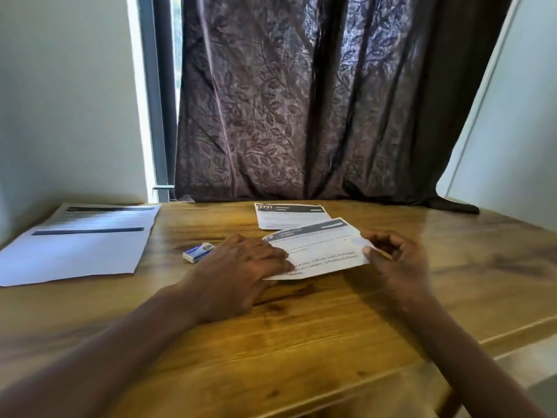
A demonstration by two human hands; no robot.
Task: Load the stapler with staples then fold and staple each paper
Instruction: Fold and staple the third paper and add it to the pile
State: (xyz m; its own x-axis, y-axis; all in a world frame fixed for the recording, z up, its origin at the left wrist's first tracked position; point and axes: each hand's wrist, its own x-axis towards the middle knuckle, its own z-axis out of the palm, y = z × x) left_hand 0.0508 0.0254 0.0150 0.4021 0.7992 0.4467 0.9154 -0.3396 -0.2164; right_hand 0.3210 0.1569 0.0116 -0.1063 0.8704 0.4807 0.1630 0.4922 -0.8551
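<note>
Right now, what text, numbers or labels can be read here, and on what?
"2731": header of the far folded paper.
"and category": on the near folded paper; its other lines are blurred.
Staple box: label too small to read.
Left sheets: print blurred.

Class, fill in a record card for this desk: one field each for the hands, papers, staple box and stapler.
left hand: pressing flat on near folded paper
right hand: pinching its right edge
far folded paper: behind it, corner overlapped
flat sheets: on table, left side
staple box: beside left hand
stapler: not visible
</note>
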